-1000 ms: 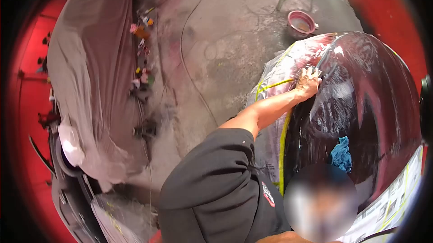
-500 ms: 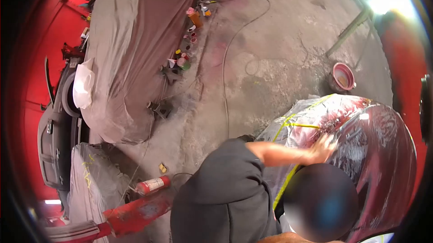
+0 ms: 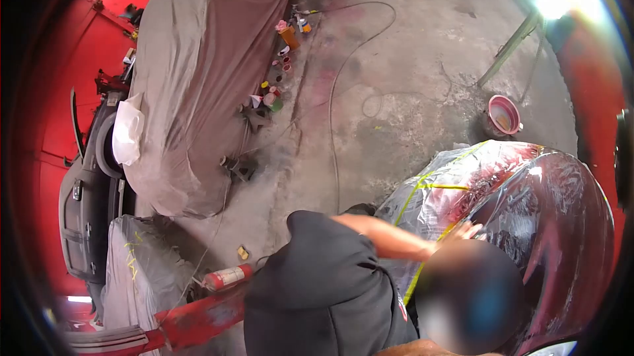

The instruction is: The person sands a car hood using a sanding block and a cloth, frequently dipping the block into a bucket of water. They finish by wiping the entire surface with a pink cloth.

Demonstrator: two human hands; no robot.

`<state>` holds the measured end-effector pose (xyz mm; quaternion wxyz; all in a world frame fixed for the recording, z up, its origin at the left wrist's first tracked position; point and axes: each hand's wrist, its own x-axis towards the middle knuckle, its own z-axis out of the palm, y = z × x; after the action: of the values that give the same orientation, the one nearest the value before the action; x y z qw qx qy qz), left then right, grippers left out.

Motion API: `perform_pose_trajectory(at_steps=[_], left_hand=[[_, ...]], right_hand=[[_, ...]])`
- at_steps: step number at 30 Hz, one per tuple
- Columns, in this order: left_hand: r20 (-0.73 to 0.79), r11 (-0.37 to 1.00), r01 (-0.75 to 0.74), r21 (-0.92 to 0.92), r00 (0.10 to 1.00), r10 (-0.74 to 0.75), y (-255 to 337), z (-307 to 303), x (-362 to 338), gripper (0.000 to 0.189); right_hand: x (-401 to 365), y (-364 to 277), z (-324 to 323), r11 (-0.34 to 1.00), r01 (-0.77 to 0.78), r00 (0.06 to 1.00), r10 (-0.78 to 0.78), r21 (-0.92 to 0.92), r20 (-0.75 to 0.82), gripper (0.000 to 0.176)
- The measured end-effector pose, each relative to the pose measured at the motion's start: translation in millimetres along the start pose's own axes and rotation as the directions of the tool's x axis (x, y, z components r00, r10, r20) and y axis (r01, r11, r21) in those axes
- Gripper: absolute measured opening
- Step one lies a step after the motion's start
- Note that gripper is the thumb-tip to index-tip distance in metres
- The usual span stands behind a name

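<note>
Our left hand, partly hidden from view, is at the glossy, streaked panel, lower right; we cannot tell whether its fingers are closed on anything. Yellow tape and clear plastic sheeting border the panel. Beyond, a pink bucket stands on the concrete floor.
</note>
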<state>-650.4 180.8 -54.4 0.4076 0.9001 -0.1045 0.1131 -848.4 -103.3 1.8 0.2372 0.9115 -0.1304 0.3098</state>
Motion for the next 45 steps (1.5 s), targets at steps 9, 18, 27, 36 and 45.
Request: perform_pose_trajectory(at_steps=[9,18,27,36,45], left_hand=[[-0.087,0.999,0.045,0.011,0.995,-0.044,-9.8,21.2,22.4,0.043],[-0.039,0.991,0.049,0.124,0.998,-0.044,-52.4,40.1,61.7,0.048],[0.012,0.989,0.075,0.131,0.997,-0.077,-59.3,44.4,60.4,0.049],[0.074,0.979,0.203,0.037,0.976,-0.205,-43.0,19.0,74.2,0.046],[-0.052,0.995,0.087,0.056,0.995,-0.084,-0.1,8.1,24.8,0.049]], right_hand=[[-4.7,0.5,-0.6,1.0,-0.009,1.0,0.009,-0.016,-0.022,0.067],[-8.6,4.6,0.4,1.0,-0.001,1.0,0.0,-0.018,-0.029,0.066],[-7.8,6.1,-3.1,0.999,0.004,1.0,-0.005,-0.033,-0.031,0.065],[-6.4,6.7,-6.5,0.997,0.037,0.999,-0.036,-0.061,0.016,0.065],[-2.5,-4.4,-8.6,0.98,-0.2,0.928,0.185,0.015,0.322,0.058]])
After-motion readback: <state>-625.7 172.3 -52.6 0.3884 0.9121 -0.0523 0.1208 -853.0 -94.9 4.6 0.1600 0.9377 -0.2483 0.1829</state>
